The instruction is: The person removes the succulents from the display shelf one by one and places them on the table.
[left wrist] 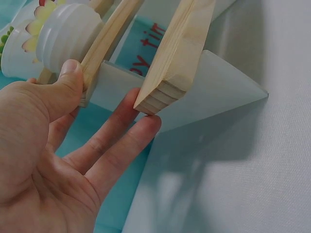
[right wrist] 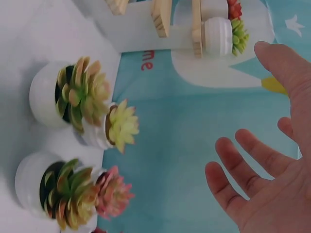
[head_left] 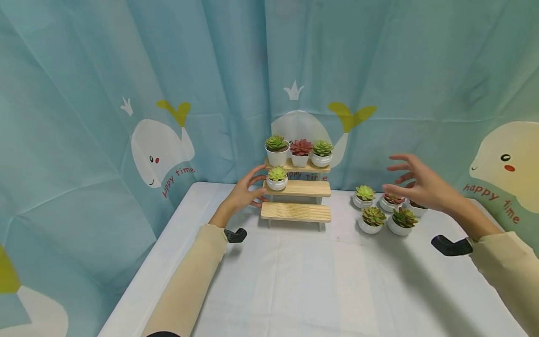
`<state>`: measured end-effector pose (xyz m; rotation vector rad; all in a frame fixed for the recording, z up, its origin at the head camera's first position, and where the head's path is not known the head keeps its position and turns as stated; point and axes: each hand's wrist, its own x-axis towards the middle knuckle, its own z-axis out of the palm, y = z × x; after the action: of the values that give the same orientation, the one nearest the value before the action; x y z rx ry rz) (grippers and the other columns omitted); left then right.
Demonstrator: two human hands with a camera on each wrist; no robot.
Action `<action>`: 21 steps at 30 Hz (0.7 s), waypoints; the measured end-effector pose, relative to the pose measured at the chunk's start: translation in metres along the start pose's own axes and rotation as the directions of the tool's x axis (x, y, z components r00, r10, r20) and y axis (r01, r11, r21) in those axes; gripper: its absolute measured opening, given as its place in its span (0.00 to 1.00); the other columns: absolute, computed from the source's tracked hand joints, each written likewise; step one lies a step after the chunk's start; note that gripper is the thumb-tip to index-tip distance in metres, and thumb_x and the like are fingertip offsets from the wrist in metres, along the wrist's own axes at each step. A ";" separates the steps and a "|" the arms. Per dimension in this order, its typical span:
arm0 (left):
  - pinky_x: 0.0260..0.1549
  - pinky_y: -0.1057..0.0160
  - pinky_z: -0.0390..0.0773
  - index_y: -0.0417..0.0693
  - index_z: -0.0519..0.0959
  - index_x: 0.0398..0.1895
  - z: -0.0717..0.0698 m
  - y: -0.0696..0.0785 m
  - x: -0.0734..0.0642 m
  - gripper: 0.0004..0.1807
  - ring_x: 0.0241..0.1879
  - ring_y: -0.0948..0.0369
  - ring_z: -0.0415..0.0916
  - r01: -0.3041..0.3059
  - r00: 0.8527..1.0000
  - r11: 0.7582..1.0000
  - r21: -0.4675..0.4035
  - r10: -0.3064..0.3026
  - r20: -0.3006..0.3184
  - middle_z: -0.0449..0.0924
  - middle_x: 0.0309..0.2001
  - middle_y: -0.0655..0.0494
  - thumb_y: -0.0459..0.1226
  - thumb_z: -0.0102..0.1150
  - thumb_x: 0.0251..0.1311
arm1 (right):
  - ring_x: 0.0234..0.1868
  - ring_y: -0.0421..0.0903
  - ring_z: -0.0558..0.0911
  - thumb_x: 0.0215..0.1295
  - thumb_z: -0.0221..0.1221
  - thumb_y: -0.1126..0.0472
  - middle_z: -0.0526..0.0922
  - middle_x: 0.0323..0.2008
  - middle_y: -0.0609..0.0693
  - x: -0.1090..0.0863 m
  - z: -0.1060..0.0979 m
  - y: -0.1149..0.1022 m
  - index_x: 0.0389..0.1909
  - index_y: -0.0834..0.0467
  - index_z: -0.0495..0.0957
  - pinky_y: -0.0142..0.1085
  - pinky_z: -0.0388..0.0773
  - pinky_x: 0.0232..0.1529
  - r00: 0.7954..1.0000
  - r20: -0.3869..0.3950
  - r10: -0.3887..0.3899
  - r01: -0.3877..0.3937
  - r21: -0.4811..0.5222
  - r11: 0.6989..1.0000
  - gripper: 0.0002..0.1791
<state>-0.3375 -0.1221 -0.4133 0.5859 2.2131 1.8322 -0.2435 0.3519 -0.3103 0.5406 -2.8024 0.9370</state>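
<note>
A three-tier wooden stand [head_left: 296, 212] bears small potted succulents. My left hand [head_left: 244, 189] is at its left end, fingers spread. In the left wrist view, the thumb [left wrist: 73, 80] touches the end of the middle tier, and two fingertips meet the end of the bottom tier [left wrist: 167, 87]. Beside that hand, a light green succulent in a white pot [head_left: 277, 181] sits at the left of the middle tier. My right hand [head_left: 425, 185] hangs in the air above several potted succulents [head_left: 372, 220] on the table, its fingers loosely bent and holding nothing.
On the top tier stand a green succulent in a white pot [head_left: 277, 152], a red one [head_left: 301, 152] and another green one [head_left: 322, 154]. A blue curtain [head_left: 236, 93] with printed whales hangs behind the white-covered table [head_left: 294, 285].
</note>
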 end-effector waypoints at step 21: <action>0.36 0.44 0.87 0.70 0.55 0.82 0.000 -0.001 0.000 0.42 0.39 0.44 0.87 0.006 1.000 1.000 -0.018 -0.006 -0.002 0.62 0.76 0.46 0.33 0.61 0.72 | 0.57 0.60 0.80 0.67 0.70 0.52 0.74 0.66 0.62 0.029 0.039 -0.029 0.77 0.54 0.57 0.33 0.80 0.48 0.999 0.043 -0.016 0.013 0.081 0.997 0.44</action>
<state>-0.3378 -0.1223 -0.4140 0.5732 2.1950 1.8485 -0.2604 0.2984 -0.3179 0.5982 -2.8054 1.0517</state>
